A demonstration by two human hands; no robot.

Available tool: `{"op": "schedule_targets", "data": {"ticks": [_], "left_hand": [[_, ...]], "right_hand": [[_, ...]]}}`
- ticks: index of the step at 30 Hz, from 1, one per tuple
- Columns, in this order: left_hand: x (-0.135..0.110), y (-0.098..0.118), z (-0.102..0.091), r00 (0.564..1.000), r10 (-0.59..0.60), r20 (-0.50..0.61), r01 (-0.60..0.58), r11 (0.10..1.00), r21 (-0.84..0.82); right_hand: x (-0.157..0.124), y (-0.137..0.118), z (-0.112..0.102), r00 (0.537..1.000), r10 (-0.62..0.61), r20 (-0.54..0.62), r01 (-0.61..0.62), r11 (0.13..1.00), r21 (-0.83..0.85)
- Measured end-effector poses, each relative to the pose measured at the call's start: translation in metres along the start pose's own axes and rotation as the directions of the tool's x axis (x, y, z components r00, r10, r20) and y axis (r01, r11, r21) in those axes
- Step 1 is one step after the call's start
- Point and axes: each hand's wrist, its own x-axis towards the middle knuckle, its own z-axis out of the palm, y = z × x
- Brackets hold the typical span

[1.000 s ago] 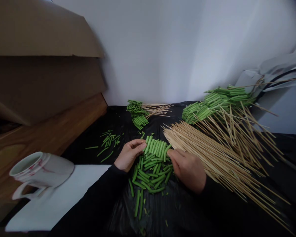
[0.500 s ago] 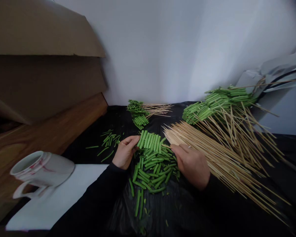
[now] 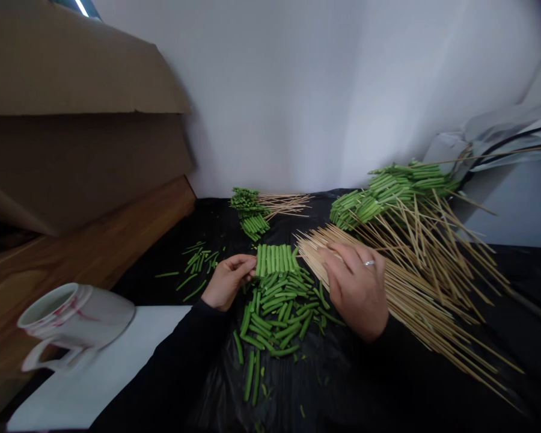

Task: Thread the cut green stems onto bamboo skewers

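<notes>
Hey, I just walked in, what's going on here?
A person's left hand is holding a neat row of green pieces by its left end, above a loose heap of similar pieces. The right hand is over the bundle of thin wooden sticks; whether it grips any is unclear. Toward the wall lie two bunches of sticks with green pieces at their ends, a smaller one and a larger one.

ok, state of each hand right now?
Left hand: closed, pinching the end of the green stalk row.
Right hand: over the bare sticks, fingers bent; grip can't be told.
</notes>
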Motion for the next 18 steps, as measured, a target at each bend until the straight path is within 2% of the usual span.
{"op": "schedule_targets", "data": {"ticks": [4,9,11,14,18], "left_hand": [[0.004,0.007,-0.008,0.995,0.035,-0.091,-0.040,0.998,-0.057],[0.014,0.018,-0.018,0.977,0.043,-0.207,-0.053,0.998,-0.045],[0.021,0.028,-0.020,0.970,0.079,-0.230,-0.082,0.997,-0.005],[0.042,0.050,-0.019,0.950,0.174,-0.261,-0.168,0.985,0.044],[0.088,0.082,-0.009,0.918,0.265,-0.294,-0.254,0.964,0.075]], "right_hand": [[-0.001,-0.009,-0.002,0.997,-0.020,-0.075,0.022,0.999,0.033],[-0.006,-0.011,0.002,0.998,-0.063,0.016,0.061,0.991,0.116],[-0.009,-0.011,0.003,0.996,-0.080,0.048,0.072,0.988,0.139],[-0.011,-0.012,0.004,0.992,-0.108,0.065,0.096,0.982,0.165],[-0.012,-0.013,0.005,0.988,-0.130,0.088,0.111,0.974,0.198]]}}
